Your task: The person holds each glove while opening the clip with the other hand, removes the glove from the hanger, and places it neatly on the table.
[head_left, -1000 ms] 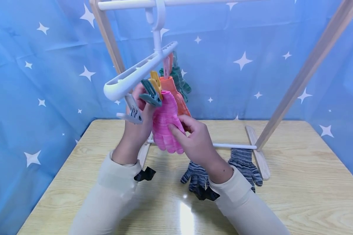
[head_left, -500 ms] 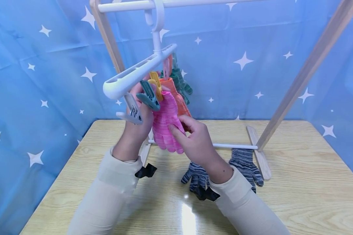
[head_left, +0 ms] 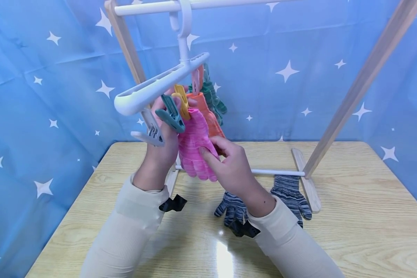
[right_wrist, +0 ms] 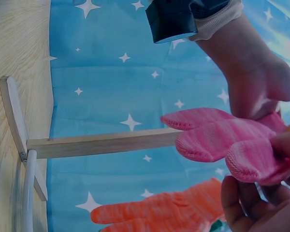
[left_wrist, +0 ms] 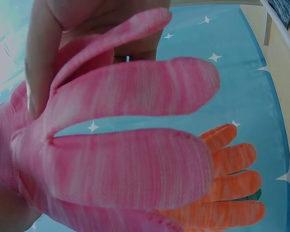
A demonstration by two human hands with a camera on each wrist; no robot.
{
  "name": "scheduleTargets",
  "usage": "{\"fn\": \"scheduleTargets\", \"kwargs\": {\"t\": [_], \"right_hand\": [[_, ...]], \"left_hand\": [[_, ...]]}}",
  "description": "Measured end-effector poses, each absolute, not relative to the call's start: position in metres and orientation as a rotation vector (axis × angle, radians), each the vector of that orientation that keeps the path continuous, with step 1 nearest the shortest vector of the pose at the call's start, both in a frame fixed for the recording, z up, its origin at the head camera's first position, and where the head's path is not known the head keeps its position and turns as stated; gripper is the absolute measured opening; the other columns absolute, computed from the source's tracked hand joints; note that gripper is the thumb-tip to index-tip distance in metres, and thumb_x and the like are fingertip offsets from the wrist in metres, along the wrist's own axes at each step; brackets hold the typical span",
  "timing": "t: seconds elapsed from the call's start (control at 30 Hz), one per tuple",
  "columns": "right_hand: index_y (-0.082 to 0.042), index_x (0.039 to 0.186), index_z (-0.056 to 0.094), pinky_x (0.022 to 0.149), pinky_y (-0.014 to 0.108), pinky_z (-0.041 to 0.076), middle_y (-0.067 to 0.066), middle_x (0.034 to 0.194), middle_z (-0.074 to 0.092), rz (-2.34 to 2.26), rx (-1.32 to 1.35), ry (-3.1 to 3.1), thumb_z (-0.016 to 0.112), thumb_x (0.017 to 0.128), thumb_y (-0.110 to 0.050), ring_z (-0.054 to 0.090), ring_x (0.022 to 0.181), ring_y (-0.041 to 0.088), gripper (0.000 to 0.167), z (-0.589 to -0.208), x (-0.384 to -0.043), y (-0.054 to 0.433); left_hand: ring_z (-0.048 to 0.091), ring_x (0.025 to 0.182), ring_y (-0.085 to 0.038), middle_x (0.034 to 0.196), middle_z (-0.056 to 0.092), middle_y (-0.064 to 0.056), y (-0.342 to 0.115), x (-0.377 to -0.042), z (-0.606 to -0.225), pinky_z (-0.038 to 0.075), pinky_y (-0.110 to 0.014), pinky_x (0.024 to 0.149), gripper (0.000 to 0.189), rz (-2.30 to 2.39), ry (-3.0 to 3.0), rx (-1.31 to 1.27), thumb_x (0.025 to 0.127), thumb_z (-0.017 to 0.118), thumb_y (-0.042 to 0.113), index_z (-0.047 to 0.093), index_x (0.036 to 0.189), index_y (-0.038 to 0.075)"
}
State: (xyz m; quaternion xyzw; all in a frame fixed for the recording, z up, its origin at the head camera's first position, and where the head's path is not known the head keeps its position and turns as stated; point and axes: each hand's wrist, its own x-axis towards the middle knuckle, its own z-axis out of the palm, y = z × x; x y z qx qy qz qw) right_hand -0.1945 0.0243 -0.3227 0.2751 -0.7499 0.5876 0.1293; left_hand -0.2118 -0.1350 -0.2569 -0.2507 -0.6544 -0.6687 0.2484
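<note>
A pink knit glove hangs by its cuff below a yellow clothespin on the white hanger. My left hand is around the yellow clothespin, fingers showing on both sides of it; the hanging teal clothespin partly covers this hand. My right hand pinches the pink glove's side, its thumb across the front. In the left wrist view, the pink glove's fingers spread before the camera. An orange glove hangs just behind, under a pink clothespin.
A green glove hangs farther back. One grey clothespin dangles near the hanger's front end. The rack's wooden post leans at the right. Dark striped gloves lie on the wooden table, partly behind my right forearm.
The hanger's front end and its teal, yellow and grey clothespins have shifted slightly left. More of my left fingers now show around the yellow clothespin. My right hand stays on the pink glove.
</note>
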Motion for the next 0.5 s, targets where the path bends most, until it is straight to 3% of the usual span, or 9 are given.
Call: {"fn": "scheduleTargets", "kwargs": {"t": [0.1, 0.2, 0.43, 0.5], "right_hand": [[-0.007, 0.11, 0.07, 0.065, 0.025, 0.053, 0.005, 0.092, 0.067, 1.721, 0.796, -2.184, 0.066, 0.097, -0.016, 0.06, 0.078, 0.015, 0.016, -0.3234, -0.1945, 0.0247], [-0.007, 0.109, 0.07, 0.064, 0.025, 0.051, 0.005, 0.09, 0.065, 1.732, 0.797, -2.18, 0.066, 0.097, -0.015, 0.058, 0.077, 0.016, 0.015, -0.3237, -0.1948, 0.0249], [-0.007, 0.108, 0.069, 0.061, 0.025, 0.05, 0.005, 0.087, 0.063, 1.733, 0.806, -2.169, 0.065, 0.098, -0.014, 0.056, 0.074, 0.017, 0.014, -0.3231, -0.1944, 0.0252], [-0.007, 0.11, 0.069, 0.06, 0.025, 0.05, 0.005, 0.087, 0.064, 1.733, 0.804, -2.17, 0.064, 0.098, -0.014, 0.057, 0.074, 0.016, 0.014, -0.3229, -0.1941, 0.0254]], "left_hand": [[0.06, 0.097, -0.021, 0.103, 0.064, -0.001, -0.1339, -0.2095, -0.2555, 0.049, -0.027, 0.079, 0.062, -1.883, -1.743, -0.676, 0.102, 0.047, 0.052, 0.053, 0.133, -0.002], [0.06, 0.099, -0.022, 0.102, 0.064, -0.001, -0.1328, -0.2084, -0.2551, 0.049, -0.027, 0.083, 0.045, -1.941, -1.699, -0.67, 0.104, 0.041, 0.03, 0.052, 0.133, -0.003], [0.06, 0.096, -0.016, 0.099, 0.064, 0.0, -0.1314, -0.2079, -0.2534, 0.05, -0.027, 0.083, 0.038, -1.942, -1.648, -0.653, 0.105, 0.042, 0.026, 0.056, 0.127, -0.001], [0.06, 0.097, -0.016, 0.099, 0.063, 0.001, -0.1309, -0.2072, -0.2522, 0.05, -0.027, 0.083, 0.036, -1.956, -1.647, -0.647, 0.104, 0.038, 0.019, 0.056, 0.127, -0.002]]}}
